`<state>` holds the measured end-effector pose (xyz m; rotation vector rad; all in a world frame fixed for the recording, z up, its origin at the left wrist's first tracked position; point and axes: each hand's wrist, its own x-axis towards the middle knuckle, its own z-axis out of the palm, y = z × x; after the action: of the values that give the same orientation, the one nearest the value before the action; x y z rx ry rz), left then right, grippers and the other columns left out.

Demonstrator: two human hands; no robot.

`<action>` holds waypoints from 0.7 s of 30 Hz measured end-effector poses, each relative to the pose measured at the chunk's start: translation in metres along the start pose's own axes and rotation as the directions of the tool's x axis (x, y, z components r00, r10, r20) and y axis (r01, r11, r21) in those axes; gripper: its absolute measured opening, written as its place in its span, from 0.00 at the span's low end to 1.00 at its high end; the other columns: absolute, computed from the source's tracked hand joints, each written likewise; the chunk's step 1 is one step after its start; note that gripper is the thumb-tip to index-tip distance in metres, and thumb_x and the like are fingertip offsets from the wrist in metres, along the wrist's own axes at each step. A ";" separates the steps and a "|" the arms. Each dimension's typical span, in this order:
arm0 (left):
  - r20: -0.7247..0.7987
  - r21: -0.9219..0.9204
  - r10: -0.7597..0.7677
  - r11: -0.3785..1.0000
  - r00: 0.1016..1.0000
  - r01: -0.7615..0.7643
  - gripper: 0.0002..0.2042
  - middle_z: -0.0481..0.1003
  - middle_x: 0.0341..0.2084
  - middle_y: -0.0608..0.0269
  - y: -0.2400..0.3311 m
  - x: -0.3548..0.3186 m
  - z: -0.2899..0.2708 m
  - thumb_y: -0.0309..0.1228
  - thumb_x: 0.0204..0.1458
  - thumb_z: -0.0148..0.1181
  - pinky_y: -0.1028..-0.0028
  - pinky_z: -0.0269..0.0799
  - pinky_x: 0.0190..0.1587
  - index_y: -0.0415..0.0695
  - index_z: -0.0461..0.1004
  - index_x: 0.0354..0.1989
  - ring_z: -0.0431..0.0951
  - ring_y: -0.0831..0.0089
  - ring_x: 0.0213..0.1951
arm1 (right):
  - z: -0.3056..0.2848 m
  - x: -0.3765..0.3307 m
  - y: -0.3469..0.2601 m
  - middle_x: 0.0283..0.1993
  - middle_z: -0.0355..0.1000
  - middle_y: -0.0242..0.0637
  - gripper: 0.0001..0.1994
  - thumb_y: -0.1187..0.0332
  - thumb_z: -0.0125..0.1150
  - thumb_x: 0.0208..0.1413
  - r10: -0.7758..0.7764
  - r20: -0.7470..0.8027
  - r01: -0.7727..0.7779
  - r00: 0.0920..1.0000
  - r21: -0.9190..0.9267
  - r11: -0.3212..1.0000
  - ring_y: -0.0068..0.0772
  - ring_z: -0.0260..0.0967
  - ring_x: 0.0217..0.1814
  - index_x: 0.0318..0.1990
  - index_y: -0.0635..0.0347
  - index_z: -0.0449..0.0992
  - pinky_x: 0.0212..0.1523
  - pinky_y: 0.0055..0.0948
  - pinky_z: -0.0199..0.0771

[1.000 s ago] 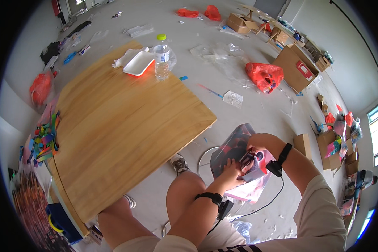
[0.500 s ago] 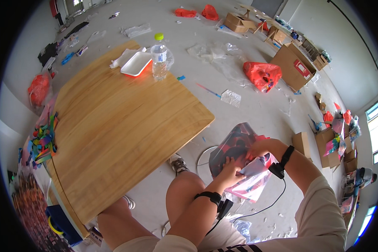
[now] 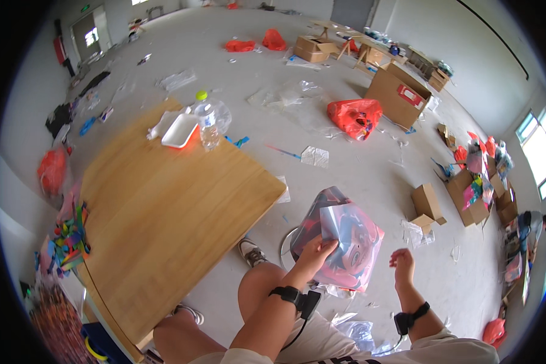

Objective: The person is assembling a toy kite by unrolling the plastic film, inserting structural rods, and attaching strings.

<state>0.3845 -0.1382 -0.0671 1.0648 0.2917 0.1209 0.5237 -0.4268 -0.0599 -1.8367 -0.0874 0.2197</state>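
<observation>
Left hand (image 3: 314, 256) gripping printed plastic (image 3: 353, 250), right hand (image 3: 403, 264) apart beside it; bottle (image 3: 207, 126) on wooden table (image 3: 164, 224)

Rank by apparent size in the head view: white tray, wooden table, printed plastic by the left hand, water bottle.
1. Wooden table
2. Printed plastic
3. White tray and water bottle, too alike to rank

Single fisheye view from the left camera on the wearer's head, facing downward and forward; desk (image 3: 176, 212) and knees (image 3: 259, 288) lie near, the floor (image 3: 215, 67) stretching well beyond.
</observation>
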 end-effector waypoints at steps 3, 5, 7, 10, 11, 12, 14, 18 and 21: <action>0.060 0.000 0.029 1.000 0.998 -0.029 0.15 0.76 0.41 0.71 0.011 -0.008 0.018 0.35 0.63 0.58 0.78 0.68 0.48 0.42 0.73 0.54 0.72 0.83 0.43 | -0.021 -0.027 0.008 0.31 0.70 0.32 0.10 0.80 0.41 0.59 0.056 -0.019 -0.055 0.998 0.031 0.998 0.23 0.68 0.28 0.36 0.59 0.71 0.29 0.22 0.70; 0.215 0.147 -0.015 0.989 0.977 -0.017 0.16 0.76 0.42 0.70 0.023 -0.020 0.029 0.35 0.63 0.57 0.77 0.69 0.48 0.41 0.72 0.55 0.72 0.83 0.44 | -0.027 -0.035 0.007 0.33 0.70 0.32 0.09 0.79 0.41 0.60 0.078 0.045 -0.079 0.996 -0.001 0.997 0.23 0.69 0.29 0.40 0.58 0.71 0.28 0.22 0.70; 0.332 0.126 0.005 0.991 0.943 -0.050 0.16 0.76 0.42 0.70 0.032 -0.035 0.052 0.34 0.63 0.57 0.76 0.69 0.49 0.40 0.72 0.56 0.73 0.82 0.44 | -0.029 -0.041 0.005 0.34 0.70 0.33 0.09 0.78 0.42 0.60 0.133 0.016 -0.134 0.991 0.056 0.989 0.23 0.69 0.30 0.41 0.58 0.70 0.28 0.23 0.70; 0.498 0.330 0.026 0.919 0.867 -0.217 0.18 0.78 0.42 0.65 0.065 -0.068 0.094 0.33 0.62 0.59 0.73 0.72 0.49 0.40 0.70 0.58 0.77 0.79 0.45 | -0.036 -0.048 0.012 0.36 0.70 0.34 0.09 0.77 0.43 0.61 0.205 -0.038 -0.198 0.978 0.130 0.971 0.23 0.69 0.31 0.44 0.57 0.69 0.29 0.24 0.70; 0.558 0.362 0.034 0.889 0.829 -0.280 0.18 0.78 0.41 0.62 0.073 -0.080 0.105 0.32 0.61 0.60 0.72 0.72 0.48 0.40 0.70 0.58 0.78 0.76 0.43 | -0.038 -0.047 0.017 0.37 0.69 0.34 0.09 0.76 0.44 0.61 0.223 -0.070 -0.211 0.972 0.147 0.966 0.23 0.69 0.32 0.45 0.56 0.69 0.29 0.24 0.70; 0.619 0.385 0.036 0.857 0.785 -0.343 0.19 0.79 0.41 0.58 0.080 -0.090 0.116 0.32 0.61 0.60 0.72 0.73 0.47 0.40 0.70 0.58 0.79 0.74 0.42 | -0.044 -0.044 0.026 0.37 0.69 0.34 0.09 0.76 0.44 0.61 0.218 -0.069 -0.204 0.974 0.163 0.965 0.23 0.69 0.32 0.45 0.56 0.69 0.29 0.24 0.70; 0.690 0.351 0.156 0.782 0.706 -0.516 0.18 0.79 0.36 0.49 0.099 -0.115 0.133 0.30 0.60 0.59 0.67 0.74 0.43 0.39 0.70 0.57 0.82 0.62 0.37 | -0.058 -0.029 0.049 0.38 0.69 0.34 0.07 0.74 0.46 0.63 0.066 -0.170 -0.023 0.983 0.247 0.969 0.23 0.69 0.32 0.45 0.56 0.69 0.30 0.25 0.70; 0.728 0.353 0.026 0.842 0.685 -0.408 0.16 0.78 0.35 0.48 0.149 -0.174 0.140 0.29 0.61 0.57 0.66 0.74 0.42 0.38 0.70 0.56 0.81 0.60 0.37 | -0.050 -0.046 -0.038 0.38 0.69 0.31 0.06 0.69 0.49 0.66 -0.102 -0.144 0.144 0.984 0.318 0.937 0.22 0.68 0.35 0.45 0.58 0.69 0.35 0.23 0.69; 0.776 0.417 0.026 0.728 0.631 -0.544 0.17 0.78 0.36 0.49 0.173 -0.218 0.118 0.29 0.60 0.58 0.67 0.74 0.42 0.39 0.70 0.56 0.79 0.63 0.38 | -0.053 -0.049 -0.066 0.40 0.70 0.32 0.08 0.66 0.50 0.67 -0.282 0.090 0.234 0.955 0.353 0.906 0.23 0.69 0.37 0.46 0.60 0.70 0.38 0.23 0.70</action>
<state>0.2187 -0.2062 0.1757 1.7419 -0.6644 -0.1229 0.4896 -0.4675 0.0224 -1.4456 -0.3681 0.1632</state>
